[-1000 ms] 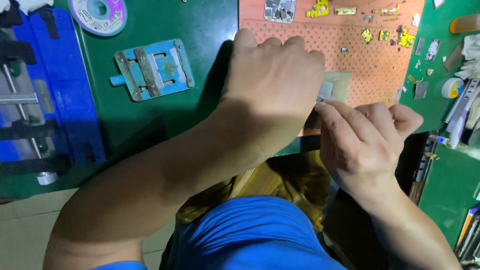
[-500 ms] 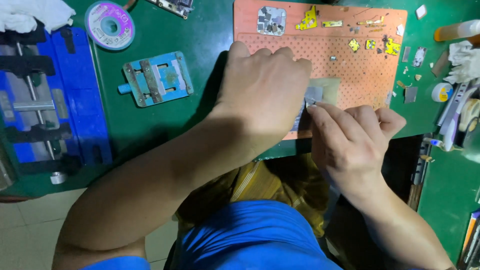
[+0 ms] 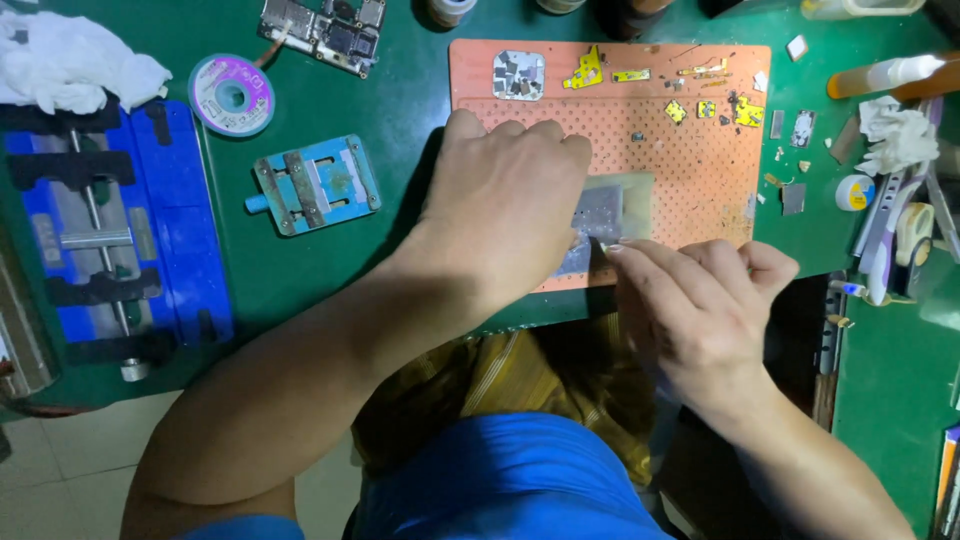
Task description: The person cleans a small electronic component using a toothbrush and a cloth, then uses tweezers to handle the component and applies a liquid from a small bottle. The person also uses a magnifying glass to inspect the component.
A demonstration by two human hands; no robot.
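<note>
Bench: green work mat [image 3: 400, 90], crowded from 9 to 3 o'clock.
Blue fixture: long clamp frame [image 3: 110, 230] at 9 o'clock, white cloth [image 3: 70, 60] above it.
Orange mat: perforated pad [image 3: 690, 150] at 12 to 1 o'clock; yellow and grey scraps lie along its far edge.
Left hand: left hand [image 3: 505, 195] lies knuckles-up over the pad's near left part, fingers curled and pressed together, covering one side of the grey plate [image 3: 600, 212].
Right hand: right hand [image 3: 700, 300] at 4 o'clock, thumb and forefinger pinched at the plate's near edge; whether they grip a tool I cannot tell.
Small vise: light-blue holder [image 3: 315, 183] at 10 o'clock.
Labels: round purple-faced spool [image 3: 232, 95] at 11 o'clock; small round roll with a yellow-blue face [image 3: 854, 192] at 3 o'clock; amber bottle [image 3: 880, 75] at 2 o'clock.
Risk: the thin plate may well slide or bend if the pinch pulls while the left hand loosens; loose scraps nearby could be swept off by a sleeve-less forearm.
</note>
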